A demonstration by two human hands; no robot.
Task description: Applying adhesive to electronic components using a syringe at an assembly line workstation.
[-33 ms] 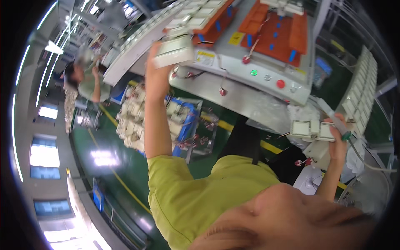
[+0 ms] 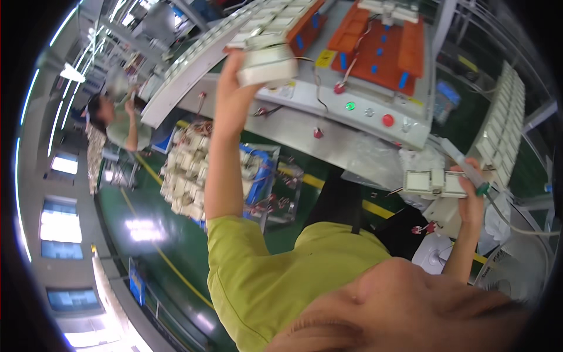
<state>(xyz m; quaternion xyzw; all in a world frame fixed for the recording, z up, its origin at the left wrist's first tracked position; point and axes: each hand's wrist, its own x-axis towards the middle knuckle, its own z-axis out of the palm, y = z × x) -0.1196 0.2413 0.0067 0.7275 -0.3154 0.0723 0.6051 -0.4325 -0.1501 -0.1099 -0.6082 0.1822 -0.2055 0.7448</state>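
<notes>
My left hand (image 2: 233, 88) is raised over the front edge of the machine, its fingers closed on a white box-shaped plastic housing (image 2: 268, 64), slightly blurred. Over at the right, my right hand (image 2: 471, 196) is wrapped round a translucent dispensing syringe (image 2: 460, 155) with a green end and a pale hose. Beside these fingers lies a white frame-like part (image 2: 417, 180) with two panels and a clip in its middle. Whether my right fingertips also touch that part, I cannot tell.
Ahead stands a machine with an orange fixture (image 2: 381, 64), a red button (image 2: 387, 120) and a green light. White panel rows flank it at left and right. Lower left, a blue crate (image 2: 258, 176) is piled with white housings and wires. A co-worker (image 2: 120, 120) is farther left.
My left hand has moved a little to the right with the white housing, which is tilted differently. My right hand keeps the syringe beside the two-panel part; the whole view shifted slightly.
</notes>
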